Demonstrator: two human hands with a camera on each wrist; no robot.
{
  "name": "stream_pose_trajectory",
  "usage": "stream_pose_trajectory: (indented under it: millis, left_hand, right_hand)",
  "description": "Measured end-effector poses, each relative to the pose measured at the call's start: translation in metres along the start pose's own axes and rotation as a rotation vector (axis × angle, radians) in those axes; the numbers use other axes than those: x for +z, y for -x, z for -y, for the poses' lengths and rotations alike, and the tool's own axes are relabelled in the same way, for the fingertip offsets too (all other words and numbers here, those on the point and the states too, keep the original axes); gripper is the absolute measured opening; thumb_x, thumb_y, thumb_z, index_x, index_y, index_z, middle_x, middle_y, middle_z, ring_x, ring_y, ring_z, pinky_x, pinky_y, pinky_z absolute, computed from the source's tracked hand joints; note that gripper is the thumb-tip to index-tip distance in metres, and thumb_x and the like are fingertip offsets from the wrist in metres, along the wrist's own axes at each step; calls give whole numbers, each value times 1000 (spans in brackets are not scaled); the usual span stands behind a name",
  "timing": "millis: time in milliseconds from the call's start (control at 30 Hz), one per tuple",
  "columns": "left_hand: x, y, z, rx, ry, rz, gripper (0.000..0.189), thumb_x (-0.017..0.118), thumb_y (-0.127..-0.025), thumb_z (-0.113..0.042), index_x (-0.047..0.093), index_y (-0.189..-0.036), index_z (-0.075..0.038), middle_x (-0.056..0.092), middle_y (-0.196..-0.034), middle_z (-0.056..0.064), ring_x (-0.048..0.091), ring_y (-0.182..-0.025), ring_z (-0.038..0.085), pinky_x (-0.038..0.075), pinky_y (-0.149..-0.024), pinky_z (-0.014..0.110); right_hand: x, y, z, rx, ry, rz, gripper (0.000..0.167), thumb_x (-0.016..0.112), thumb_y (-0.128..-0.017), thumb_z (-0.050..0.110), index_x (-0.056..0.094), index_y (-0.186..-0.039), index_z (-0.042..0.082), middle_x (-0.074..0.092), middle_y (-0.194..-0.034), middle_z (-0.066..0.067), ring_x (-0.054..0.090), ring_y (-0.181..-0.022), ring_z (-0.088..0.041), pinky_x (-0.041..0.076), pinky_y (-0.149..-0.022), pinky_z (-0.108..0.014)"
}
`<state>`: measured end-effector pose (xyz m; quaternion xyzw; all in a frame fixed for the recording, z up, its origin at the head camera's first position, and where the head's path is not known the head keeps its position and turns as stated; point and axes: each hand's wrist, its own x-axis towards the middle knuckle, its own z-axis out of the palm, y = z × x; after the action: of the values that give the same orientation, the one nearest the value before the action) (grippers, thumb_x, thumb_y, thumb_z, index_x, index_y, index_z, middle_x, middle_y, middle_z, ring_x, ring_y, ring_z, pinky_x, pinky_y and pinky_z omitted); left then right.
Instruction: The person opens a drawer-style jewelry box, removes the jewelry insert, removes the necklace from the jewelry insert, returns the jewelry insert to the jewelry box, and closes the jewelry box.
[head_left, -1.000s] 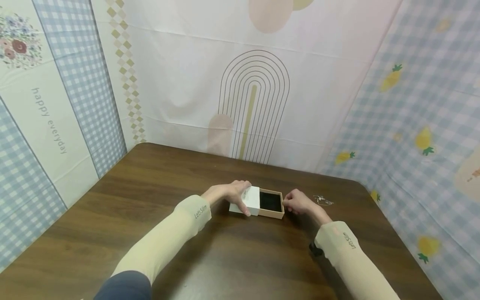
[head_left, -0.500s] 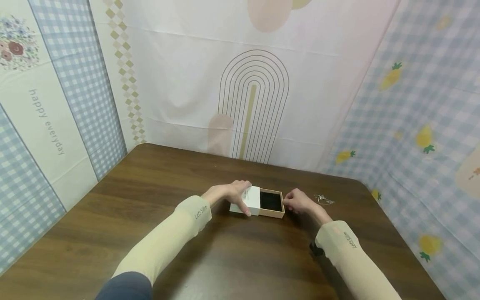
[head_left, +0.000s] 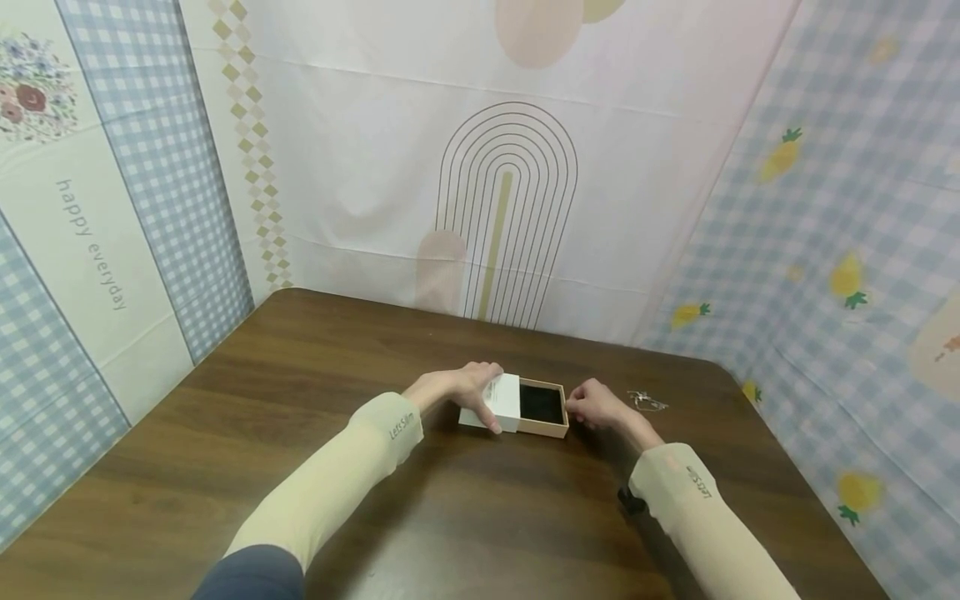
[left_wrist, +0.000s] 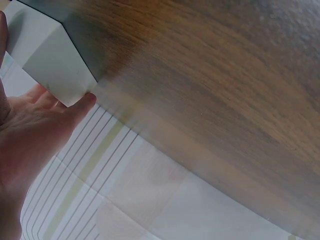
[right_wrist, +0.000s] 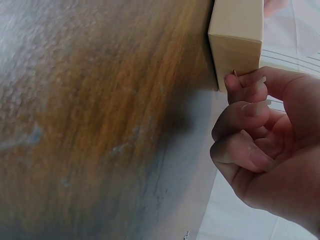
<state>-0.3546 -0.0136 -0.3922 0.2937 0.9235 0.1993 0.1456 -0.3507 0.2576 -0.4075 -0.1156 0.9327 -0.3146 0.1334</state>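
A small drawer box lies on the table, its white outer sleeve at the left and its tan inner drawer pulled partly out to the right. Black lining shows inside the drawer. My left hand grips the sleeve across its width, thumb on the near side and fingers on the far side. At the drawer's outer end, my right hand pinches a small pull tab, mostly hidden by the fingertips. The other right fingers are curled towards the palm.
A thin silvery tangle, perhaps a chain, lies on the brown wooden table right of my right hand. Patterned cloths hang behind the table and along both sides. The table's rounded far corner is beyond the tangle.
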Motion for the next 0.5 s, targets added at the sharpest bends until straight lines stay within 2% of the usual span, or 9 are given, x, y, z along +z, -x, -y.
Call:
stream_pose_trajectory:
  millis: [500]
  left_hand:
    - [0, 0, 0, 11, 7, -3, 95, 88, -66, -38, 38, -140, -6, 52, -120, 10, 47, -111, 21, 43, -98, 35]
  right_hand:
    - [0, -1, 0, 33, -33, 0, 20, 52, -85, 5, 60, -67, 2, 44, -49, 4, 38, -37, -5, 32, -38, -18]
